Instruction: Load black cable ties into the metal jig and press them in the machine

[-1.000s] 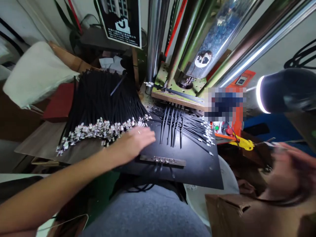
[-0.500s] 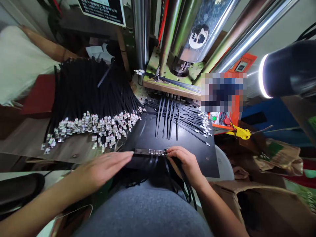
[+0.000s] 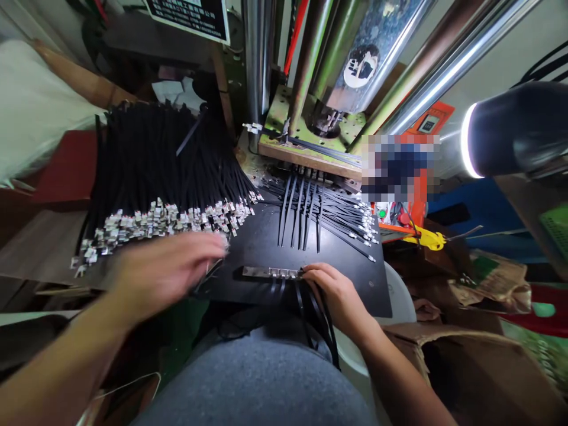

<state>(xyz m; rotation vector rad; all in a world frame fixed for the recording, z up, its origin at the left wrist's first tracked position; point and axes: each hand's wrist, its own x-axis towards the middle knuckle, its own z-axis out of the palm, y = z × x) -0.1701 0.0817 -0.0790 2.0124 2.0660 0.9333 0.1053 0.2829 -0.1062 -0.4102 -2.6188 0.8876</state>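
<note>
A narrow metal fixture (image 3: pixel 257 271) lies near the front of the black work plate (image 3: pixel 261 236), with several black straps (image 3: pixel 300 302) running from it toward my body. My right hand (image 3: pixel 333 290) is closed at the fixture's right end, its fingertips on a strap end there. Blurred by motion, my left hand (image 3: pixel 177 266) hovers by the front edge of a large pile of black straps (image 3: pixel 155 160) with silvery end pieces; its fingers are smeared. More straps (image 3: pixel 306 213) fan out at the back of the plate, their metal ends to the right.
A green press (image 3: pixel 277 127) with steel columns stands behind the plate. At the right are a lamp (image 3: pixel 510 130), an orange control box (image 3: pixel 417 207) with buttons, a yellow tool (image 3: pixel 428 238) and an open cardboard box (image 3: pixel 465 361). A red box (image 3: pixel 66 165) is at the left.
My left hand has moved from the fixture's left end up and left toward the strap pile. My right hand stays at the fixture's right end.
</note>
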